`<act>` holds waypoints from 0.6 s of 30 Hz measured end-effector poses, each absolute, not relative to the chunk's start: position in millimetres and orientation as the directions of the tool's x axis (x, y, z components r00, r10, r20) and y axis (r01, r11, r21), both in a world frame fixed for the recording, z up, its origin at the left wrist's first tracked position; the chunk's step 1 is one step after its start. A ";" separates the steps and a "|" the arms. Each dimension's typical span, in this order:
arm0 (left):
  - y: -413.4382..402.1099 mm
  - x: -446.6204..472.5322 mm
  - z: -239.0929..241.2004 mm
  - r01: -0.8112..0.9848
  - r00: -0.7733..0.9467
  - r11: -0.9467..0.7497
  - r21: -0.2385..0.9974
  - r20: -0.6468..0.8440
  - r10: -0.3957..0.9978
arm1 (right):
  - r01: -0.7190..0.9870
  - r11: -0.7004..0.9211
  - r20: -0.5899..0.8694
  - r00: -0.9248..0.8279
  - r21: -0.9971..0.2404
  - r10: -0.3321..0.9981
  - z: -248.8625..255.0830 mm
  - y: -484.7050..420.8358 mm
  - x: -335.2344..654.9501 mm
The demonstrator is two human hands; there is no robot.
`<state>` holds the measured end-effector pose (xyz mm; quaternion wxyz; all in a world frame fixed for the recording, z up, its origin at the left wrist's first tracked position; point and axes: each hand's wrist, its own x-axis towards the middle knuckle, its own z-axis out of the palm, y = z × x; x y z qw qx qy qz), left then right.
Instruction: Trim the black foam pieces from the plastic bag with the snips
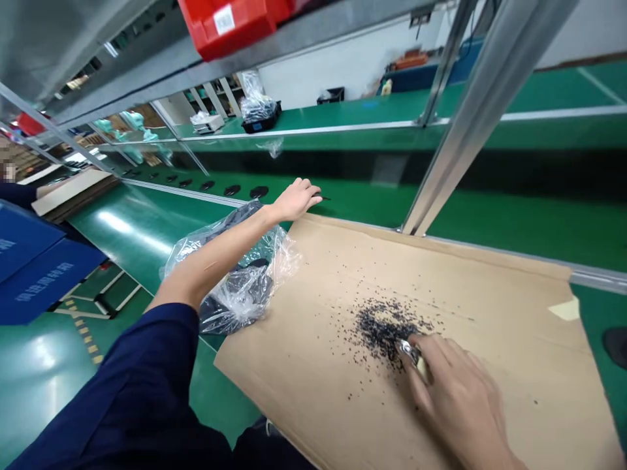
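Observation:
My left hand [296, 198] reaches out over the green conveyor belt behind the worktop. Its fingers are closed on a small flat black part [321, 197], mostly hidden by them. My right hand [458, 388] is low over the brown cardboard sheet [499, 313], wrapped round a small hand tool [407, 351] with a shiny metal head and a pale handle; its exact kind is unclear. Beside the tool lies a scattered heap of tiny black scraps [385, 326]. Under my left forearm sits a clear plastic bag [240, 297] with dark parts in it.
A row of flat black parts [258, 192] runs along the belt to the left. An upright metal post [470, 104] stands behind the cardboard. Overhead hangs a red bin [235, 26]. Blue boxes [39, 267] and another person's arm [53, 188] are at the left.

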<state>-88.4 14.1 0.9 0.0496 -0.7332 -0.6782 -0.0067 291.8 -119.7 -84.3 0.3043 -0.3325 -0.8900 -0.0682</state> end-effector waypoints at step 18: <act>21.0 -50.0 16.1 0.984 0.155 -0.173 -0.028 -0.329 0.932 | 0.643 0.763 0.383 -0.690 -0.064 0.614 -83.5 -127.2 304.8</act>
